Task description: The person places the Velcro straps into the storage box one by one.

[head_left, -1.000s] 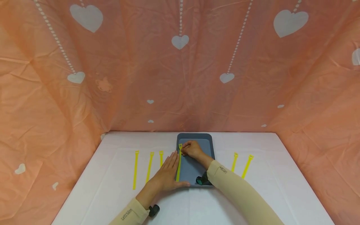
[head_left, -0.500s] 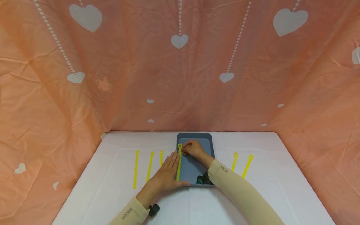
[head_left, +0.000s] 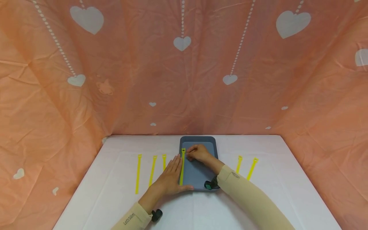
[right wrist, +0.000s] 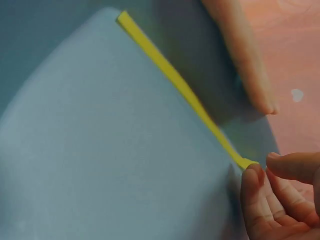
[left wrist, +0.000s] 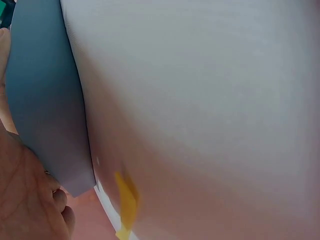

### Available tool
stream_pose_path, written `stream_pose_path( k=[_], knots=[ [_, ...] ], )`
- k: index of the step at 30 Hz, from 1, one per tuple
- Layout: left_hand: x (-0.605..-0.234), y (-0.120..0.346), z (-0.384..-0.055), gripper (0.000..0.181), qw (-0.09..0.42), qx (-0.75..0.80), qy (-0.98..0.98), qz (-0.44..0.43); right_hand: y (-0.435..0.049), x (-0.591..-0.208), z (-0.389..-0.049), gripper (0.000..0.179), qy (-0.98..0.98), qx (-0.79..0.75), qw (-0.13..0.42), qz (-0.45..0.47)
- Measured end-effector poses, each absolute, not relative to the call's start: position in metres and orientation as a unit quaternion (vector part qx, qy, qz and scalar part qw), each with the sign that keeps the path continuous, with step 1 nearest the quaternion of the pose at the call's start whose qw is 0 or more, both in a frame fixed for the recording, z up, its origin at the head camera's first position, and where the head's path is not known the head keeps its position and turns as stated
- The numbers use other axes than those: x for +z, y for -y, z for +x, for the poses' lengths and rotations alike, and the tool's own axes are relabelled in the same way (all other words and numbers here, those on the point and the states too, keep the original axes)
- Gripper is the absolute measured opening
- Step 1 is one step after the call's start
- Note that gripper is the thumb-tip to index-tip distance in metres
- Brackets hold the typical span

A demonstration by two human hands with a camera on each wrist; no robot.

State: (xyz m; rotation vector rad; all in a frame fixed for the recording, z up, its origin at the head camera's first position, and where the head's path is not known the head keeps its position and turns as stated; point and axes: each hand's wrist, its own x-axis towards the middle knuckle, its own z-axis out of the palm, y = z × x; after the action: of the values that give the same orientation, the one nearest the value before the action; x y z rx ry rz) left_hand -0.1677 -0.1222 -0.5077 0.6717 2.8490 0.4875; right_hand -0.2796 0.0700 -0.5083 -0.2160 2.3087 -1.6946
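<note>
A yellow cable tie (head_left: 182, 169) with a slotted head lies lengthwise along the left side of a grey tray (head_left: 212, 148). My left hand (head_left: 169, 179) rests with straight fingers along the tray's left edge, its thumb at the near rim; the left wrist view shows part of its palm and the tray's outer wall. Over the tray, my right hand (head_left: 199, 153) has loosely bent fingers just right of the tie's head, with a small gap in the head view. In the right wrist view, its fingertips (right wrist: 252, 175) overlap the head, and thumb and forefinger are apart.
On the white table (head_left: 115, 179), more yellow cable ties (head_left: 138, 174) lie left of the tray, some partly behind my left hand. Two further ties (head_left: 239, 164) lie to the right, partly covered by my right sleeve. A pink heart-patterned cloth (head_left: 189, 105) surrounds the table.
My right hand has drawn slightly right, away from the tie's head, which its fingers touched earlier. The tie's head has settled a little lower. The left hand stays in place.
</note>
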Motion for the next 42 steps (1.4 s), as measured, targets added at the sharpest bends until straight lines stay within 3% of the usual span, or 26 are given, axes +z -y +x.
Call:
stream_pose_path(
  k=[12,21,42],
  knots=[
    [-0.509,0.122,-0.169,0.132,0.089,0.170,-0.956,0.221,-0.091,-0.489,-0.271,0.026,-0.792,-0.586,0.148,-0.089],
    [-0.510,0.122,-0.167,0.133,0.076,0.165,-0.958,0.223,-0.109,-0.478,-0.261,0.027,-0.810,-0.564,0.109,-0.122],
    [-0.509,0.122,-0.165,0.132,0.072,0.169,-0.957,0.225,-0.163,-0.473,-0.234,0.032,-0.791,-0.596,0.092,-0.100]
  ],
)
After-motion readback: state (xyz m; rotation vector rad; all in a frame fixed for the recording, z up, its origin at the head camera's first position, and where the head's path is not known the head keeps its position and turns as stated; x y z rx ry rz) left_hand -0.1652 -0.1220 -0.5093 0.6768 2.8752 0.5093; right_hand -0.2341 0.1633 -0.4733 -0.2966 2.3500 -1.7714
